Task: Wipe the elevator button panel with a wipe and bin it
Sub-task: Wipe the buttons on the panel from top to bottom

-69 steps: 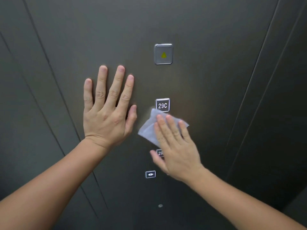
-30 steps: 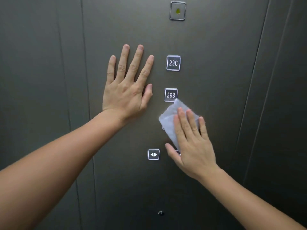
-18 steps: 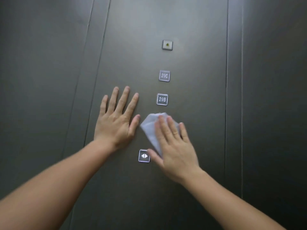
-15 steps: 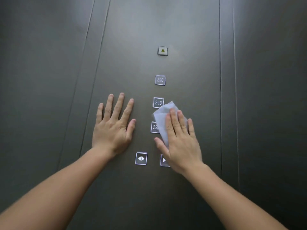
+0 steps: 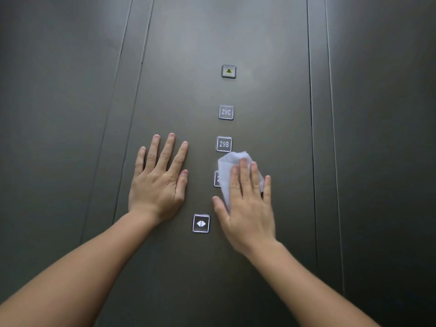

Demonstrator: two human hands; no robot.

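A person's two bare hands lie flat against a dark metal elevator panel [image 5: 259, 67]. The right hand [image 5: 247, 208] presses a white wipe [image 5: 227, 169] against the panel, fingers extended and close together on top of the cloth, thumb held out to the left; it pins the wipe with a flat palm and fingers, with no pinch visible. The wipe sits on the panel just below the 29B button [image 5: 224, 144], its upper edge touching or almost touching that button's lower rim, and it covers most of the button beneath [image 5: 216, 179], of which only the left edge and part of one character show. The cloth pokes out above the fingertips and to the left of the index finger, and a small corner shows between the ring and little fingers.

The left hand [image 5: 160, 182] rests on the panel to the left of the button column, fingers spread slightly, thumb alongside, holding nothing. The two hands are near each other but apart.

Above, in the same column, stand the 29C button [image 5: 226, 112] and, higher still, a bell button [image 5: 228, 71]. A door-open button [image 5: 201, 223] sits lower left, between the two wrists, just beside the right thumb. Vertical seams run along both sides of the panel.
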